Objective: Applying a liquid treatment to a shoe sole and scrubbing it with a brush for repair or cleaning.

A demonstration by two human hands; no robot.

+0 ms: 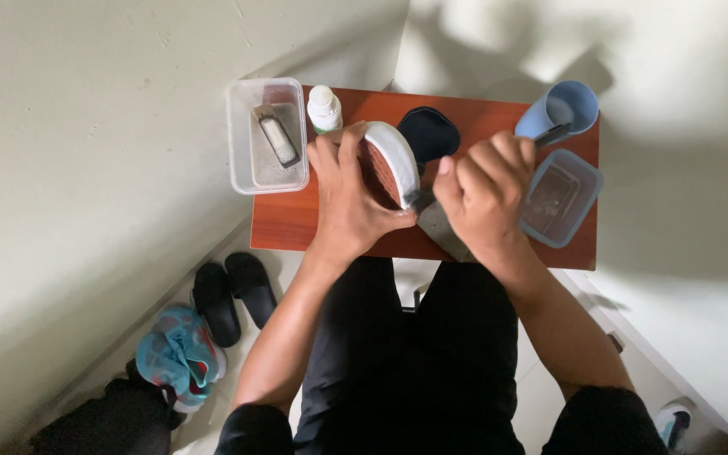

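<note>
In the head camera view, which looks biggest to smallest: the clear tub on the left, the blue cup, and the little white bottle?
1. Clear tub, clearly the largest.
2. Blue cup.
3. White bottle, the smallest.
All three stand on the same table, so nearness hardly skews this.

I have one view only, from the camera on the person's head. It looks almost straight down, close over a small red table (297,223) set in a corner where pale walls meet. The table sits high in the picture; below it I see lap, forearms and the floor, with shoes (212,316) at lower left.
</note>
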